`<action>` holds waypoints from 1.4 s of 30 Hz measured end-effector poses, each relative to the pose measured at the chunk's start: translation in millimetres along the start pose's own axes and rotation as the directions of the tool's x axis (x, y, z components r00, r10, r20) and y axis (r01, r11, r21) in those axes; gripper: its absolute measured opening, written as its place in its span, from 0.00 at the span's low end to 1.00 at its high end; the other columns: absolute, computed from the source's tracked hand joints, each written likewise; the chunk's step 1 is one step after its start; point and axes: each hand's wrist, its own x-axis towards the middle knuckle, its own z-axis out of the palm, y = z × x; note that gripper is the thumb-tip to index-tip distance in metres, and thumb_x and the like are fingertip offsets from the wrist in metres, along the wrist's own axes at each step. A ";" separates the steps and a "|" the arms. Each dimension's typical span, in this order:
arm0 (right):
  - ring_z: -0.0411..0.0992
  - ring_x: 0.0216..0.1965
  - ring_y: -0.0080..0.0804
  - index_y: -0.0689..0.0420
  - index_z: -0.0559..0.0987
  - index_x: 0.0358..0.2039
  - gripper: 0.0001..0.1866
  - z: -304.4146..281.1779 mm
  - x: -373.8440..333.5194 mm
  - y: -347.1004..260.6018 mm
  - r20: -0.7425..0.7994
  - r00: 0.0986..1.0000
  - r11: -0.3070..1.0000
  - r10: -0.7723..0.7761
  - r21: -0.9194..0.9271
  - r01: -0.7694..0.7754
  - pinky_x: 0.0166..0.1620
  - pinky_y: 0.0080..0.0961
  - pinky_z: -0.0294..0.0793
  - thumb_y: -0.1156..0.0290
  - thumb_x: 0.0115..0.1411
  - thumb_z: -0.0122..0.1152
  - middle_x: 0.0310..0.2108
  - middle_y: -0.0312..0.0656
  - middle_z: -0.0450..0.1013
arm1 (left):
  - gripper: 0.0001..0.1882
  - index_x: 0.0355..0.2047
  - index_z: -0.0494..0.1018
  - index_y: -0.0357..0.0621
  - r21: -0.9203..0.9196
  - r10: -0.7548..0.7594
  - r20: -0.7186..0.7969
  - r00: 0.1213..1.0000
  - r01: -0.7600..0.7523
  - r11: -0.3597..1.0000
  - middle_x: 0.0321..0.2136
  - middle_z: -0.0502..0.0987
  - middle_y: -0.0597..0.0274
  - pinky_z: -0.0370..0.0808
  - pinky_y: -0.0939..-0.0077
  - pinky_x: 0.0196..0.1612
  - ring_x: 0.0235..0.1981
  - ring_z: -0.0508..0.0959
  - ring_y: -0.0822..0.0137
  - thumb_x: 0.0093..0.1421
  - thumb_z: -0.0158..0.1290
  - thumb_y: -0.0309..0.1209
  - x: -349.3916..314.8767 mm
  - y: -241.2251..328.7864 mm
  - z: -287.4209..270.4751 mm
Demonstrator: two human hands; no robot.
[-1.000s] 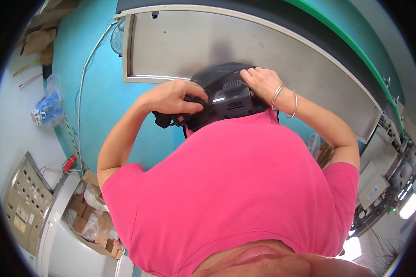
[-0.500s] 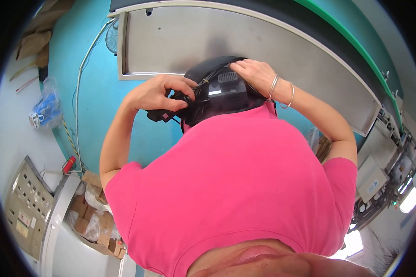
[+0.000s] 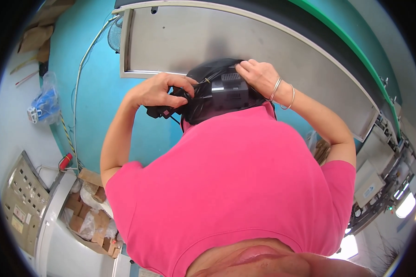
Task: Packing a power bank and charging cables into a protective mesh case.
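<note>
A black bag [image 3: 201, 111] is held against the front of my pink shirt, its mouth apart. Inside it sits a dark, box-shaped device [image 3: 230, 94] with a slotted grille on top. A bundle of thin black cables [image 3: 209, 79], bound by a light tie, runs across the bag. My left hand [image 3: 159, 91] is closed, thumb and fingers pinching black cables at the bag's left side; the fingertips are partly lost against the black. Below that hand hangs a small black block [image 3: 158, 112]. My right hand [image 3: 259, 79] grips the bag's upper right edge with bent fingers.
A metal-topped workbench [image 3: 180, 39] with a raised rim lies just beyond the bag. A green rail [image 3: 337, 32] runs behind it. Cardboard pieces and plastic fill a box [image 3: 90, 242] at lower left; a blue item in clear plastic [image 3: 46, 104] is farther left. Machinery [image 3: 379, 180] stands at right.
The bag's upper flap sits a little lower, and more of the device shows. My right hand has shifted slightly down and right with the edge. My left hand is nearly still.
</note>
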 end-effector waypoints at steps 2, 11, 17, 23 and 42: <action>0.73 0.34 0.28 0.59 0.74 0.41 0.14 -1.3 4.1 4.1 -0.062 0.998 0.994 -0.031 0.101 0.037 0.31 0.24 0.75 0.72 0.52 0.55 0.33 0.35 0.71 | 0.14 0.37 0.79 0.48 0.041 0.002 0.008 1.000 -0.003 0.999 0.51 0.75 0.52 0.69 0.67 0.54 0.50 0.76 0.57 0.48 0.58 0.34 0.9 2.6 -2.4; 0.72 0.28 0.25 0.53 0.73 0.40 0.14 11.1 4.7 -0.8 -0.234 0.970 0.983 -0.066 0.153 0.104 0.28 0.22 0.73 0.72 0.51 0.58 0.43 0.33 0.71 | 0.14 0.37 0.79 0.46 0.075 0.008 0.020 1.000 -0.010 0.997 0.51 0.75 0.51 0.71 0.68 0.51 0.47 0.77 0.57 0.48 0.59 0.32 -7.4 5.7 -13.6; 0.71 0.38 0.37 0.53 0.66 0.41 0.26 0.3 -20.5 9.6 -0.025 0.969 0.952 0.245 0.198 -0.235 0.34 0.31 0.74 0.71 0.41 0.69 0.41 0.40 0.67 | 0.13 0.35 0.80 0.43 -0.027 -0.072 -0.002 0.997 0.072 0.997 0.49 0.77 0.54 0.72 0.71 0.48 0.44 0.77 0.62 0.47 0.60 0.30 -10.9 5.7 -10.7; 0.73 0.30 0.48 0.56 0.66 0.44 0.20 14.6 -31.0 5.4 0.096 0.929 0.840 0.356 0.404 -0.364 0.31 0.40 0.73 0.78 0.49 0.57 0.28 0.44 0.72 | 0.11 0.34 0.80 0.43 -0.098 -0.083 -0.015 0.996 0.081 0.992 0.47 0.78 0.56 0.71 0.72 0.50 0.46 0.76 0.64 0.48 0.60 0.27 -10.2 2.9 -13.9; 0.72 0.38 0.31 0.53 0.75 0.32 0.07 13.1 -32.6 -4.4 -0.277 0.951 0.981 0.134 0.171 -0.088 0.34 0.28 0.75 0.73 0.50 0.57 0.44 0.36 0.71 | 0.11 0.35 0.78 0.41 -0.243 -0.060 -0.101 0.993 0.034 0.969 0.50 0.76 0.58 0.74 0.75 0.45 0.40 0.76 0.68 0.49 0.57 0.27 -6.0 -14.5 -15.9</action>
